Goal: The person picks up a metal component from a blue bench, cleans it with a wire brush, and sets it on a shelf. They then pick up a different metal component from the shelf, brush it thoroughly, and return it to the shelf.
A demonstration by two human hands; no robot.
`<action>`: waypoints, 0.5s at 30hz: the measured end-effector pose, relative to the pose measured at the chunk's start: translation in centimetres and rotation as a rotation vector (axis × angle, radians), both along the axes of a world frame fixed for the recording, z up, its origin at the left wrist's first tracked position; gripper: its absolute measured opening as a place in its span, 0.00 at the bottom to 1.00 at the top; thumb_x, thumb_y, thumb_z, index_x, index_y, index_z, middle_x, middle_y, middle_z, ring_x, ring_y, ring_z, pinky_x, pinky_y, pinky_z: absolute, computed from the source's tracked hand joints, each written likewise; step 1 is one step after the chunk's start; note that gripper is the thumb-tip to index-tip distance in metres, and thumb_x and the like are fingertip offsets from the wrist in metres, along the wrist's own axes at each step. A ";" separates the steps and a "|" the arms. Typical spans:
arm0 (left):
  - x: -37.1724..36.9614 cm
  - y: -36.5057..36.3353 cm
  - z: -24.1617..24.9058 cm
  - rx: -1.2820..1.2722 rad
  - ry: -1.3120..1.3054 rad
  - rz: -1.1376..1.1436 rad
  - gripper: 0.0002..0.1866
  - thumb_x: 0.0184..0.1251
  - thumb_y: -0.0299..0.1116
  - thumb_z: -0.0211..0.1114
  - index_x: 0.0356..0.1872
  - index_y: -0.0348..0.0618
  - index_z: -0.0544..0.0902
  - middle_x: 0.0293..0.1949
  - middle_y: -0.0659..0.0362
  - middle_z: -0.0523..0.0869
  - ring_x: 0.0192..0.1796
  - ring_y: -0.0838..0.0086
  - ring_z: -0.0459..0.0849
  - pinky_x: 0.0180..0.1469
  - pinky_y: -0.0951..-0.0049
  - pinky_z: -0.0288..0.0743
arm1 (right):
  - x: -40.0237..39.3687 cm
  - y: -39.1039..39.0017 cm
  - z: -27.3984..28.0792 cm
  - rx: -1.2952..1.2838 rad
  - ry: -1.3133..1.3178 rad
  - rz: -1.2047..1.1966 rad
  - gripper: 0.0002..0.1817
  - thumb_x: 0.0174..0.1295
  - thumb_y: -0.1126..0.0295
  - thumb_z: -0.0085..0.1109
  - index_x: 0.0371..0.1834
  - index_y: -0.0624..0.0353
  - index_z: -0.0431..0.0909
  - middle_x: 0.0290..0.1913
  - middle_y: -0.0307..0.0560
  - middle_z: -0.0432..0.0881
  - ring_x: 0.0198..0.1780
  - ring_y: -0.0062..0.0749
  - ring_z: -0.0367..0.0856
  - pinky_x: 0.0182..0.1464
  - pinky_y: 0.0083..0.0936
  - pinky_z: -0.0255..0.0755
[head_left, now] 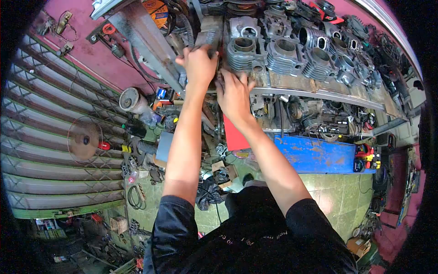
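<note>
Both my arms reach up to a wooden shelf (292,84) that bears several metal engine cylinders. My left hand (199,64) is at the shelf's left end, beside a grey metal post (148,43); its fingers are bent, and their tips and anything under them are hidden. Lower and to the right, my right hand (235,95) rests at the shelf's front edge with its fingers apart, just below the nearest finned cylinder (244,59). Nothing shows in that hand. A red panel (235,132) hangs under it.
A second shelf below holds more engine parts (310,112). Under that stands a blue bench (315,155) with a red and yellow tool at its right end. A fan (86,140) is at the left by the folding shutter. An open cardboard box (224,174) sits on the floor.
</note>
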State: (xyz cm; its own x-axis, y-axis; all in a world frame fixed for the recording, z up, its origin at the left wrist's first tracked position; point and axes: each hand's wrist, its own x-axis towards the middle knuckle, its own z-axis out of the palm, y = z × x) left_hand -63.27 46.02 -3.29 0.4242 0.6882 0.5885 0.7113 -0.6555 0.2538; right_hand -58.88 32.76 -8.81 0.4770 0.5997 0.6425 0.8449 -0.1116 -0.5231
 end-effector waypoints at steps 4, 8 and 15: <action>-0.6 -3.7 0.3 0.054 -0.181 0.035 0.12 0.69 0.45 0.73 0.46 0.53 0.93 0.49 0.57 0.94 0.61 0.56 0.82 0.66 0.38 0.58 | 1.3 -5.3 -0.3 0.064 -0.062 0.032 0.23 0.64 0.73 0.70 0.64 0.56 0.82 0.53 0.49 0.89 0.60 0.50 0.78 0.64 0.51 0.61; -0.9 -9.8 0.3 -0.016 -0.345 0.010 0.12 0.73 0.46 0.71 0.48 0.55 0.93 0.51 0.58 0.93 0.64 0.55 0.81 0.69 0.39 0.58 | 3.0 -11.5 -1.4 0.016 -0.058 0.053 0.24 0.61 0.74 0.70 0.63 0.56 0.82 0.53 0.47 0.87 0.60 0.49 0.78 0.64 0.49 0.63; 0.9 -22.0 -8.8 -0.230 -0.301 -0.201 0.11 0.67 0.42 0.74 0.48 0.58 0.91 0.48 0.63 0.90 0.64 0.61 0.78 0.69 0.48 0.54 | 8.0 -26.4 -9.2 -0.430 -0.001 0.042 0.27 0.64 0.70 0.69 0.68 0.56 0.81 0.65 0.50 0.85 0.65 0.47 0.76 0.66 0.51 0.63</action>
